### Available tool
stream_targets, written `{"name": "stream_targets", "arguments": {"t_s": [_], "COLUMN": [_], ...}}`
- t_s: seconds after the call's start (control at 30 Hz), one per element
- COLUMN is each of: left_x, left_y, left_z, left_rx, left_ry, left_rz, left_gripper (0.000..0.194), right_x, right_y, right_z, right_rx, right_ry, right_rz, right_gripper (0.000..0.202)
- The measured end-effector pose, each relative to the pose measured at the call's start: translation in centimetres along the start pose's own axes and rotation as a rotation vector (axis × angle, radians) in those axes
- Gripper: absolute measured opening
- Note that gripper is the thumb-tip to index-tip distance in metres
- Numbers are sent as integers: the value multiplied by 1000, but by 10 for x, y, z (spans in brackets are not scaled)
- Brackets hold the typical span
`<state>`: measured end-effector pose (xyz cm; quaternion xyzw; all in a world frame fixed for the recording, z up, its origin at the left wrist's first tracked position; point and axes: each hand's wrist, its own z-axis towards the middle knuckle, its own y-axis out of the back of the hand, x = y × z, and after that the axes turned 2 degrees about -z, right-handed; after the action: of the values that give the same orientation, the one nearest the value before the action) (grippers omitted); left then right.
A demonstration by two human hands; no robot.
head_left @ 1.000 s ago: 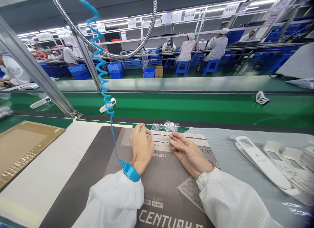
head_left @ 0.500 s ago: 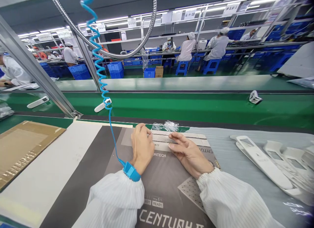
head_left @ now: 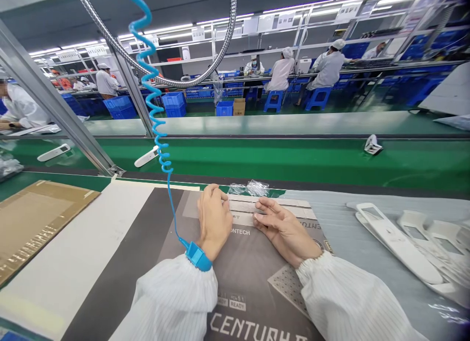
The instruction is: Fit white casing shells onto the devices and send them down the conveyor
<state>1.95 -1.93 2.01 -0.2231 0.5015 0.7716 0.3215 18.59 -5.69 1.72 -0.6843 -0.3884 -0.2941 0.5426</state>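
Note:
My left hand (head_left: 215, 217) lies over the far part of a dark grey printed cardboard sheet (head_left: 253, 267) marked "CENTURY II". Its fingers are curled together and the fingertips point away from me, so whatever they may hold is hidden. To the right, my right hand (head_left: 284, 228) hovers at or just above the sheet's pale printed strip, palm turned left. Its thumb and fingers are bent but apart, with nothing visible between them. A blue wrist strap (head_left: 198, 256) circles my left wrist, joined to a coiled blue cord (head_left: 156, 106).
White plastic housings (head_left: 400, 245) lie on grey foam sheeting at right. Flattened brown cardboard (head_left: 40, 218) lies at left. Crumpled clear plastic (head_left: 255, 187) sits beyond the sheet. A green conveyor (head_left: 257, 160) carries white parts. A metal post (head_left: 73, 116) slants at left; people work beyond.
White parts on the conveyor have shifted left. The coiled cord has swung slightly. My hands keep nearly the same pose over the sheet.

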Motion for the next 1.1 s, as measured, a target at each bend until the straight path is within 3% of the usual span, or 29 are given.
{"name": "stream_targets", "arguments": {"t_s": [0.23,0.6,1.1], "left_x": [0,-2,-3], "left_y": [0,1,3], "left_z": [0,0,1], "left_rx": [-6,6,7], "left_ry": [4,4,15], "left_rz": [-4,-4,0], "left_gripper": [17,16,18], "right_x": [-3,1,2], "right_y": [3,-1,-2], "right_z": [2,1,-2], "right_rx": [-37,4,37], "right_ry": [24,23,19], "right_rz": [-19,9,-58], "right_gripper": [43,33,36]}}
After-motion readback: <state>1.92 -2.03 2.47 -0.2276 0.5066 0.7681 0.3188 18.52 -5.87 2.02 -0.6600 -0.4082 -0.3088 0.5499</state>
